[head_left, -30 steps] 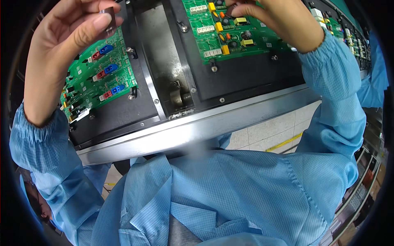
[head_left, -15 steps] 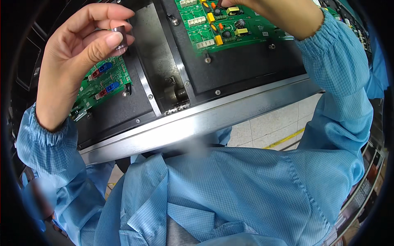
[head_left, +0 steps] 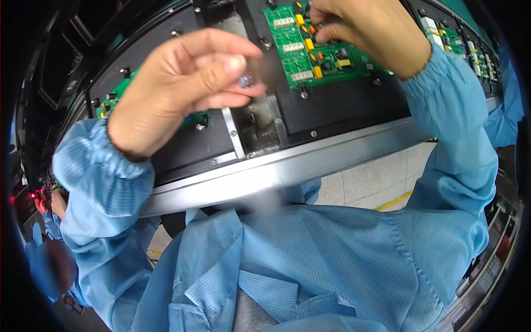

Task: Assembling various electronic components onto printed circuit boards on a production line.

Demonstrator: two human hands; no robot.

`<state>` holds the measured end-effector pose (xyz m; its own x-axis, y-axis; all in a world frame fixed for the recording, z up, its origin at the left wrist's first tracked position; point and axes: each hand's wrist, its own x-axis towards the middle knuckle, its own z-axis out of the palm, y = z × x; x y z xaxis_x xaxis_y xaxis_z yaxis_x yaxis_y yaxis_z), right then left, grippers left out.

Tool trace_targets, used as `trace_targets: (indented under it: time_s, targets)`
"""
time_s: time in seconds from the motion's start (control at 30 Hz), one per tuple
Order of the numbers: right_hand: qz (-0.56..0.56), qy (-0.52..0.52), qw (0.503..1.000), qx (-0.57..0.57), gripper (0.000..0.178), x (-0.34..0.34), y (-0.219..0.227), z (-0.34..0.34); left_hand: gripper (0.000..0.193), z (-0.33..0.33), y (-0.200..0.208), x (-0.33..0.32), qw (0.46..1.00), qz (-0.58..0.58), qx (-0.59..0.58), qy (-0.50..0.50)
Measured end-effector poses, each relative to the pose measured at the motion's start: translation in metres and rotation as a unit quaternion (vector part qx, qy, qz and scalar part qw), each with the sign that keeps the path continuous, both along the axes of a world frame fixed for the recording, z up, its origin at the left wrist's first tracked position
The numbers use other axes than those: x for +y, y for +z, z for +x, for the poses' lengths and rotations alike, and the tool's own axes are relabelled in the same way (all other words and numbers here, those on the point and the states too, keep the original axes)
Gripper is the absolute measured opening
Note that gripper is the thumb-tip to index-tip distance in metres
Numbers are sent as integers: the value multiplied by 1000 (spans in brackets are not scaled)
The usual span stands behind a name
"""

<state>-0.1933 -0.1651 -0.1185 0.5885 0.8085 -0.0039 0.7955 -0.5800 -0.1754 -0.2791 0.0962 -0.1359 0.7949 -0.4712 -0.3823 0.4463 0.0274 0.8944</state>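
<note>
My left hand [head_left: 191,77] is raised over the gap between two black carrier plates. Its curled fingers and thumb hold a small cylindrical capacitor [head_left: 246,82], with its shiny end showing. My right hand [head_left: 362,27] reaches down to the far part of a green circuit board [head_left: 362,67]. Its thumb and forefinger are brought together among the board's parts; what they grip is hidden. White connectors [head_left: 293,47], yellow block components [head_left: 308,43] and orange ones stand on this board. A second green circuit board [head_left: 120,88] lies partly hidden behind my left hand.
The black carrier plate [head_left: 337,110] has screws along its edge. A metal rail [head_left: 326,145] runs along the near side. More populated boards [head_left: 451,40] lie at the far right. Another person's hand [head_left: 57,202] shows at the left, and a blue sleeve [head_left: 504,119] at the right.
My left hand has moved right with the capacitor, from above the left board toward the gap. The right hand stays at its board, thumb and forefinger now in view. The view has shifted left.
</note>
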Motion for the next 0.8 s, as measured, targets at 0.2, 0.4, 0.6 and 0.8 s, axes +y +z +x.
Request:
trace_targets:
  time_s: [0.2,0.4,0.6,0.8]
  targets:
    - [266,71,961,-5,29,10,6,-37,31,-9,0,-2,999,-43,5,29]
    - [271,42,948,159,39,24,9,-52,41,-4,16,-14,997,-16,-69,26]
    - [272,-26,937,218,25,17,20,-57,32,3,31,-28,995,47,-88,0]
    - [239,-110,934,241,17,-14,18,-40,26,26,33,-7,858,222,-455,85]
